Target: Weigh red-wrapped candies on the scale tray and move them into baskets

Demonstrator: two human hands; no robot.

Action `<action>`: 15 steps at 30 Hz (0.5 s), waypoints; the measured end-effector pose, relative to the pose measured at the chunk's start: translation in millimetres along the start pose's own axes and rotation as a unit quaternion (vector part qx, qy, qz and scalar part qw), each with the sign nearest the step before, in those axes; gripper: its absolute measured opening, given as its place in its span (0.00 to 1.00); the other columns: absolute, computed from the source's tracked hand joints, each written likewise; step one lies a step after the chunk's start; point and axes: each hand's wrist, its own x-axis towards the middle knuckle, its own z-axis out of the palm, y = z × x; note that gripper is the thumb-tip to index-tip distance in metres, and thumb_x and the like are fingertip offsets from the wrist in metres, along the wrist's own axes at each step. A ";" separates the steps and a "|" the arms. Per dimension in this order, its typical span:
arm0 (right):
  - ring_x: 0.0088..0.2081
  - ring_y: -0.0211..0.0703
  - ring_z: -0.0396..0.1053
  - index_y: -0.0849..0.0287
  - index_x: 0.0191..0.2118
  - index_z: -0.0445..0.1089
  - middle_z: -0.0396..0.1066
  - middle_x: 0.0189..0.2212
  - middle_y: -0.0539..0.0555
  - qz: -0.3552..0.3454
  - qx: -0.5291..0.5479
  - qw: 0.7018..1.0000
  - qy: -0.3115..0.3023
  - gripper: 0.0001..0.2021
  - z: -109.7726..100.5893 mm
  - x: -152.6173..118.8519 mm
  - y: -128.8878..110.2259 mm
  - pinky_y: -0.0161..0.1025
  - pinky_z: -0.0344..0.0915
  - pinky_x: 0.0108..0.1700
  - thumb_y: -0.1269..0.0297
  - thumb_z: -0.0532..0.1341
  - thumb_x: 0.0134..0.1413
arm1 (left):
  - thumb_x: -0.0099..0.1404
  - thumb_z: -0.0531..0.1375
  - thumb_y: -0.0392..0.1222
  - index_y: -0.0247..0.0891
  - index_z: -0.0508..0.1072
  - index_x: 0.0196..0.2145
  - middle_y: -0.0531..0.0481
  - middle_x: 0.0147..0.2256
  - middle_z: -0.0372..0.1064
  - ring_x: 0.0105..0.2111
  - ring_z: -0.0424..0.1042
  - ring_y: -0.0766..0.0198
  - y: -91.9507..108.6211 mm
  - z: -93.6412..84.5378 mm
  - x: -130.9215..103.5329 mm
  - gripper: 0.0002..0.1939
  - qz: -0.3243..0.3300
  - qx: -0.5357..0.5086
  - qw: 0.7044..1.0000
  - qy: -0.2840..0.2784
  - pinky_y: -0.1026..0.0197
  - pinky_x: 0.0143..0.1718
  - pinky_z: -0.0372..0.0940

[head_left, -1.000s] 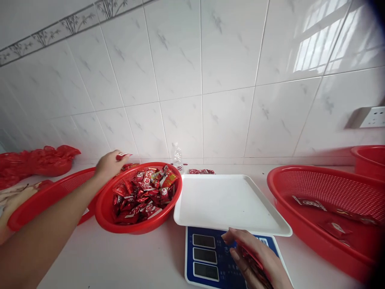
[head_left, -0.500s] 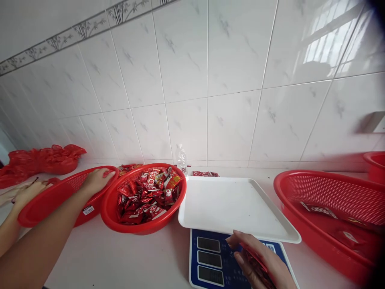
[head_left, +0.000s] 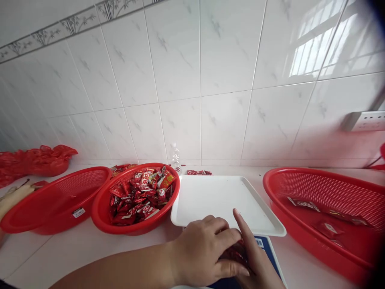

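My left hand (head_left: 207,251) reaches across to my right hand (head_left: 255,261), and both meet over the blue scale (head_left: 272,257). Red shiny packets (head_left: 236,253) lie between the two hands, with the left fingers wrapped round them and the right hand cupped against them. The right index finger points up. Just behind the hands is the white tray (head_left: 215,196), with nothing on it. To the left stands a round red basket (head_left: 135,229) full of small red packets (head_left: 147,192).
Another red basket (head_left: 57,208) stands further left, beside red plastic bags (head_left: 45,160) and a co-worker's arm (head_left: 13,200). A large red basket (head_left: 319,241) with several packets is at right. A clear bottle (head_left: 175,158) stands by the wall.
My left hand has left the far-left basket and come to the packets at my right hand. The view has shifted a little to the right.
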 end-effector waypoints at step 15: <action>0.40 0.42 0.76 0.43 0.66 0.40 0.70 0.49 0.59 -0.014 -0.028 0.998 0.057 0.29 -5.9 12.9 -10.1 0.37 0.75 0.35 0.59 0.53 0.65 | 0.63 0.57 0.41 0.36 0.69 0.31 0.52 0.28 0.67 0.26 0.67 0.69 -32.2 -9.1 14.9 0.06 -0.159 -0.381 0.895 0.169 0.65 0.30 0.65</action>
